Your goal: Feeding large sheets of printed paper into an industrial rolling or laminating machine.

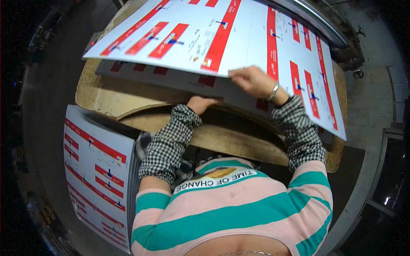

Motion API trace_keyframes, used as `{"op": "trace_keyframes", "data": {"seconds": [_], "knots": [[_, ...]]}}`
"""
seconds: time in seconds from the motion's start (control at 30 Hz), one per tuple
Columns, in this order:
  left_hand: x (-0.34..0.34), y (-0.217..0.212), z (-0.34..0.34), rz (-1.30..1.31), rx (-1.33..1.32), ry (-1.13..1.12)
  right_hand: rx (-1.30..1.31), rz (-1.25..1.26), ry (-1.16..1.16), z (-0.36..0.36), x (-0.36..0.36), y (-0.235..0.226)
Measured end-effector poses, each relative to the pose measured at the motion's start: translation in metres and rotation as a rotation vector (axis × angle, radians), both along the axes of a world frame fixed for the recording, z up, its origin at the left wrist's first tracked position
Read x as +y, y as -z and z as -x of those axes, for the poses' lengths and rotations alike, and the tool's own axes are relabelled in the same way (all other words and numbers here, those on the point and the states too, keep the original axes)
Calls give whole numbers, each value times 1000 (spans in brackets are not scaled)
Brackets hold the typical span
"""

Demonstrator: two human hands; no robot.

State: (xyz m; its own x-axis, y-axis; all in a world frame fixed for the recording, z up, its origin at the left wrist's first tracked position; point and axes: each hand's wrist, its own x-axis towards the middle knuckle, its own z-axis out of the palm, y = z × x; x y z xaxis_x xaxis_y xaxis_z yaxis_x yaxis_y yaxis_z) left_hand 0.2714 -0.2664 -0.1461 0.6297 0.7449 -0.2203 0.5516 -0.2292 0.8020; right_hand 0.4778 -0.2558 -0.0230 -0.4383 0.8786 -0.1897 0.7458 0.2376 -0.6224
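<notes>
A large white printed sheet [252, 38] with red bands is lifted at its near edge over a wooden table. My right hand [255, 84], with a silver bangle at the wrist, is closed on that near edge, thumb and fingers pinching it. Under the raised sheet lies another printed sheet [141, 70], in shadow. My left hand [201, 104] rests at this lower sheet's near edge, fingers stretched to the right and partly in shadow. It looks open. Checked sleeve covers are on both forearms.
The wooden table [98, 91] has a curved cutout at its near side. A stack of similar printed sheets [98, 170] stands at the lower left, beside my left arm. Along the far right runs a metal machine roller [320, 21] with a handwheel [358, 74].
</notes>
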Motion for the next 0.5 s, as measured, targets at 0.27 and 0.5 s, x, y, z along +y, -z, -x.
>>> {"op": "trace_keyframes", "data": {"seconds": [0.27,0.5], "knots": [[3,-16,-4,396,-575,-183,89,18,-72,-6,-2,44],[-10,-45,2,334,-548,-193,-51,-171,314,1,34,50]]}}
